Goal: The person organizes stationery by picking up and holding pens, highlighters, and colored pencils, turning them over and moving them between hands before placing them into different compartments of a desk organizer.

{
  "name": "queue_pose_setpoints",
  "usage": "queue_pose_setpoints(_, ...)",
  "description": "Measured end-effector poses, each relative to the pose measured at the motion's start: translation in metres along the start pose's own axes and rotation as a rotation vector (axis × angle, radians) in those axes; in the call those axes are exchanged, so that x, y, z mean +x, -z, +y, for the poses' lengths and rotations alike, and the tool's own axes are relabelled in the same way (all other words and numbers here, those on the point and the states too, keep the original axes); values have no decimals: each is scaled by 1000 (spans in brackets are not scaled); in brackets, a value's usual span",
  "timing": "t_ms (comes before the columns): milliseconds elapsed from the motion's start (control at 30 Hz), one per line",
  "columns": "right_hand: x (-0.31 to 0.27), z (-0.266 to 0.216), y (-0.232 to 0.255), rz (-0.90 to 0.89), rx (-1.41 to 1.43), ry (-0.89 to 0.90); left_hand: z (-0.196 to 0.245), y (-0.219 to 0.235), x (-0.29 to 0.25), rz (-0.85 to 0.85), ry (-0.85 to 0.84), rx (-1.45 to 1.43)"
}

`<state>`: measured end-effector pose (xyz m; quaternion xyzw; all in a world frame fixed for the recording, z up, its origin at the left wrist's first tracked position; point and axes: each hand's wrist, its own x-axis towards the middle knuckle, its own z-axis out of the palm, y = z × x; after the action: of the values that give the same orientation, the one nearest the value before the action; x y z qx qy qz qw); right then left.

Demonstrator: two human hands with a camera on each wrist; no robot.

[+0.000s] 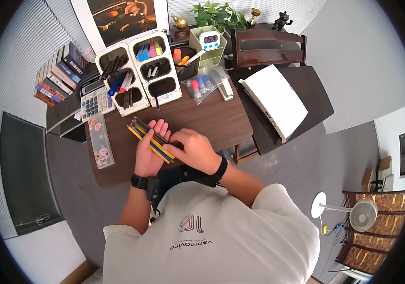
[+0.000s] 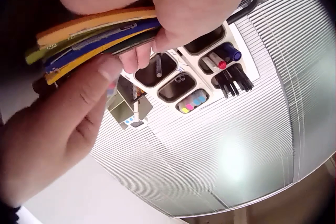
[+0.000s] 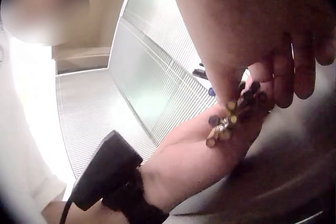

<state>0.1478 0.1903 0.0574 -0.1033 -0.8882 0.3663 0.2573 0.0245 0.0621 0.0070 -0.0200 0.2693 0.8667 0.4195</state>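
A bundle of coloured pencils (image 1: 161, 148), with yellow, blue, green and dark barrels, lies slantwise across my left hand (image 1: 147, 158). The left palm faces up and its thumb crosses over the bundle. From the other side, my right hand (image 1: 195, 150) pinches the near part of the bundle between thumb and fingers. In the left wrist view, the right thumb (image 2: 107, 69) presses beside the pencils (image 2: 100, 40). The right wrist view shows the pencil ends (image 3: 226, 121) bunched unevenly under the right hand (image 3: 257, 29).
Beyond the hands stands a white organizer (image 1: 131, 51) with pens, markers and highlighters in its compartments. A calculator (image 1: 96, 102) and a sticker-covered clear case (image 1: 100, 142) lie left. To the right are a plastic bag of small bottles (image 1: 201, 87), a stapler (image 1: 226, 90) and a pen cup (image 1: 186, 71).
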Motion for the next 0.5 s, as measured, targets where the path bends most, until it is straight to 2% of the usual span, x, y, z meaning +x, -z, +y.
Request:
queue_pose_setpoints(67, -9, 3, -5, -56, 71, -149, -4, -7, 0, -20, 10, 90)
queue_pose_setpoints(100, -11, 5, -4, -52, 46, -152, -5, -7, 1, -17, 16, 94)
queue_pose_setpoints(133, -10, 6, -3, -55, 46, -150, -5, -8, 1, -16, 14, 92)
queue_pose_setpoints(200, -9, 6, -2, 113, -29, -51, -4, -12, -2, 37, 17, 54)
queue_pose_setpoints(333, 0, -3, 15, 218, 50, 42, 5, -4, -1, 51, 28, 60)
queue_pose_setpoints(400, 3, -16, 29, 240, 388, -77, 17, -12, -7, 93, 114, -13)
queue_pose_setpoints(467, 10, -12, 37, 263, 416, -27, 25, -12, -8, 76, 145, 33)
queue_pose_setpoints(500, 14, -9, 40, 338, 368, 8, 28, -11, -9, 28, 174, 41)
